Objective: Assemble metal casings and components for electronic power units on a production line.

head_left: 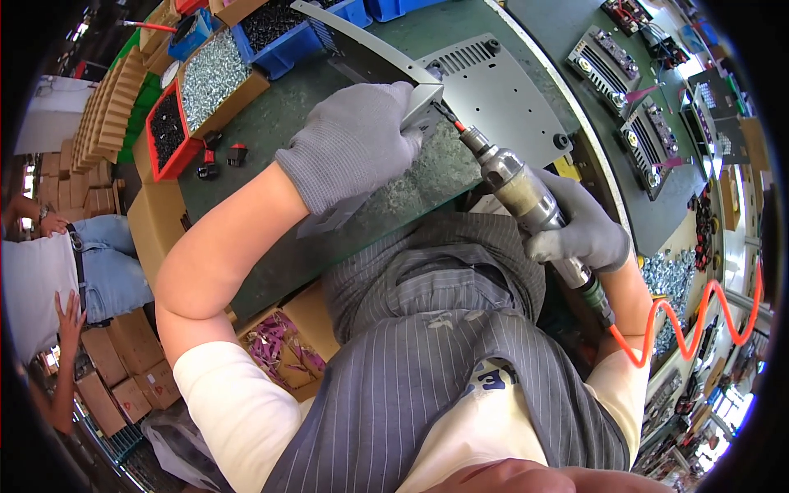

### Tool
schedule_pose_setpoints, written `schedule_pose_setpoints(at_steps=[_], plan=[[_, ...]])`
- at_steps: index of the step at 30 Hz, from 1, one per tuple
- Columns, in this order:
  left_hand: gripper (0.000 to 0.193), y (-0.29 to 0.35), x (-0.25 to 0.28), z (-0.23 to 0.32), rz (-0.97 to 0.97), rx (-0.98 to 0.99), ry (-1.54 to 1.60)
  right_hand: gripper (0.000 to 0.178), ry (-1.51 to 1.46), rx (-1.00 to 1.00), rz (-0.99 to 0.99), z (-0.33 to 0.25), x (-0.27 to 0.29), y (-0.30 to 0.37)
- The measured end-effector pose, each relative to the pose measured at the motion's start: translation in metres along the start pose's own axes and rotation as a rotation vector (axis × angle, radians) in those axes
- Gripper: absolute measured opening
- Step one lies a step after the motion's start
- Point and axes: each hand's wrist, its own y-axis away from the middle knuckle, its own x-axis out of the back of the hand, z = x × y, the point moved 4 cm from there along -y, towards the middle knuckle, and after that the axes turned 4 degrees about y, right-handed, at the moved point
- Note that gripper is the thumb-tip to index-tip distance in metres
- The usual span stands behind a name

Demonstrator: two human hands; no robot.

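Note:
My left hand (pixel 355 146), in a grey glove, is closed round the edge of a bent grey sheet-metal panel (pixel 382 51). Beneath and beside it lies a flat grey metal plate (pixel 514 103) with slots, small holes and black round feet. In my gloved right hand (pixel 582 223) is an air screwdriver (pixel 518 185), gripped round its metal body. Its bit points up and left, its tip at the panel's corner close to my left fingers. Whether a screw sits on the tip is too small to tell.
On the green bench (pixel 271 246) stand a red bin (pixel 196 146) of black screws, a carton (pixel 248 88) of silver screws and a blue bin (pixel 289 59). An orange coiled hose (pixel 649 333) trails right. Metal assemblies (pixel 645 144) sit on the right-hand line. Another person (pixel 41 279) stands left.

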Motion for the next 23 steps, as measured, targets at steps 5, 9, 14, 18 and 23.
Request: schedule_pose_setpoints(at_steps=[5, 9, 14, 18, 23], plan=[[0.037, 0.006, 0.003, -0.027, 0.016, 0.0, 0.308, 0.074, 0.017, -0.113, 0.054, -0.006, 0.007, 0.024], [0.035, 0.046, 0.013, -0.1, 0.355, 0.113, 0.473, 0.068, -0.018, -0.306, 0.201, 0.024, 0.039, 0.083], [0.034, 0.08, -0.057, -0.128, 0.405, -0.023, -0.115, 0.051, -0.015, -0.661, 0.384, 0.095, 0.095, 0.145], [0.039, 0.089, -0.083, -0.127, 0.435, -0.079, -0.199, 0.036, -0.133, -0.784, 0.31, 0.11, 0.106, 0.133], [0.042, 0.096, -0.084, -0.134, 0.41, -0.011, -0.138, 0.032, -0.404, -0.773, 0.4, 0.149, 0.111, 0.098]])
